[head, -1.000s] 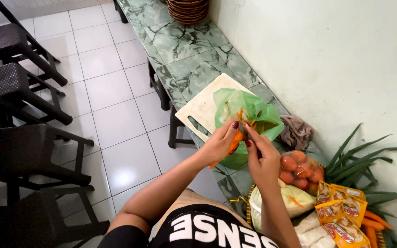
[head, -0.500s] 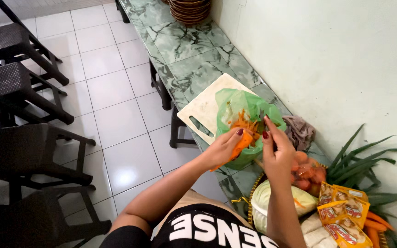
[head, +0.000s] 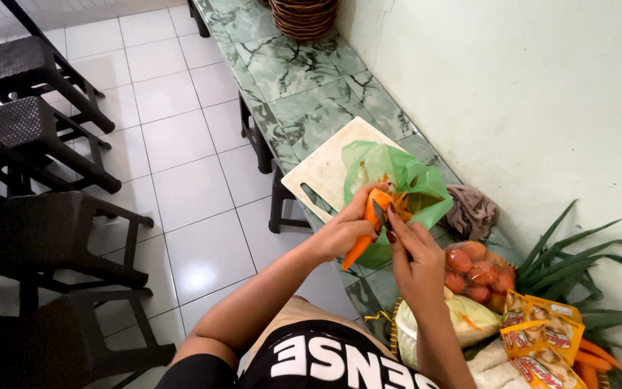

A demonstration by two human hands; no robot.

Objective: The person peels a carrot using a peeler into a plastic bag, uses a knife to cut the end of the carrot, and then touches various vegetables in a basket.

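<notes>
My left hand [head: 343,230] grips an orange carrot [head: 368,227] that points down and to the left. My right hand [head: 413,248] holds a small dark knife [head: 380,215] with its blade against the carrot's upper end. Both hands hover over an open green plastic bag [head: 397,180] with orange peelings inside. The bag rests on a white cutting board [head: 325,169] lying on the green marble bench [head: 289,79].
A bag of tomatoes [head: 478,268], a cabbage [head: 462,317], yellow packets [head: 541,338], carrots [head: 595,356] and green leaves [head: 577,259] crowd the bench at right. A crumpled cloth [head: 471,210] lies by the wall. Stacked baskets [head: 304,16] stand far back. Dark stools [head: 44,137] line the tiled floor.
Both hands have shifted slightly toward me over the bag, and the carrot now tilts down-left with the knife on its upper end.
</notes>
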